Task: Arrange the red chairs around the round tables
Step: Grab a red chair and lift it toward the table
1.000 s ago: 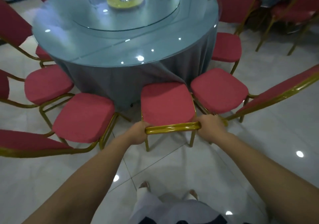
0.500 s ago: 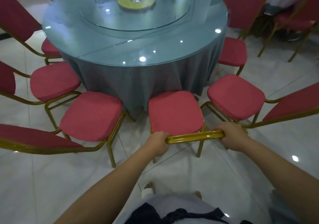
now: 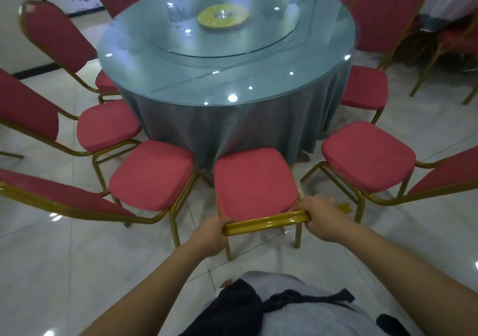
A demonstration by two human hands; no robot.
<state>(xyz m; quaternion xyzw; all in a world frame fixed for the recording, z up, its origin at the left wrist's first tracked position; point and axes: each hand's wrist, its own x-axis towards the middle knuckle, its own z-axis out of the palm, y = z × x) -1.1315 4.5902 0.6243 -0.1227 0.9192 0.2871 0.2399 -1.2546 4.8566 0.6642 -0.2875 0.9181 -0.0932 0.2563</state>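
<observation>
Held red chair [image 3: 254, 183] now clear of right neighbour chair [image 3: 367, 154]; left hand [image 3: 210, 234] and right hand [image 3: 322, 219] clamp its gold back rail [image 3: 266, 222]. Spacing looks evener.

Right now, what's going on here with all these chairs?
A person stands behind a red chair, left hand and right hand gripping its gold back rail. Its seat points at the round table, front edge right at the grey tablecloth. The left neighbour chair stands close beside it; the right neighbour chair leaves a gap.
</observation>
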